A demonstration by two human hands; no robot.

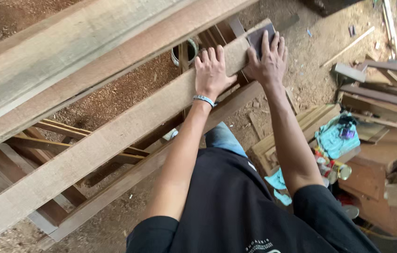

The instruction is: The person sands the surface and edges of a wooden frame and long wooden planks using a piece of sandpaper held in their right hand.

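Both hands lie flat, gripping nothing: left hand (pixel 211 71) on plank (pixel 114 136), right hand (pixel 268 61) pressing sandpaper (pixel 260 36) at the plank's one-o'clock end; cans (pixel 336 169) at four.

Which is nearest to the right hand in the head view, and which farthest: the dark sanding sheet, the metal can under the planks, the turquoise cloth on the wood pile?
From the right hand:
1. Dark sanding sheet, under its fingers at the plank's end.
2. Metal can, to the left, below the planks.
3. Turquoise cloth, lower right on the wood pile.
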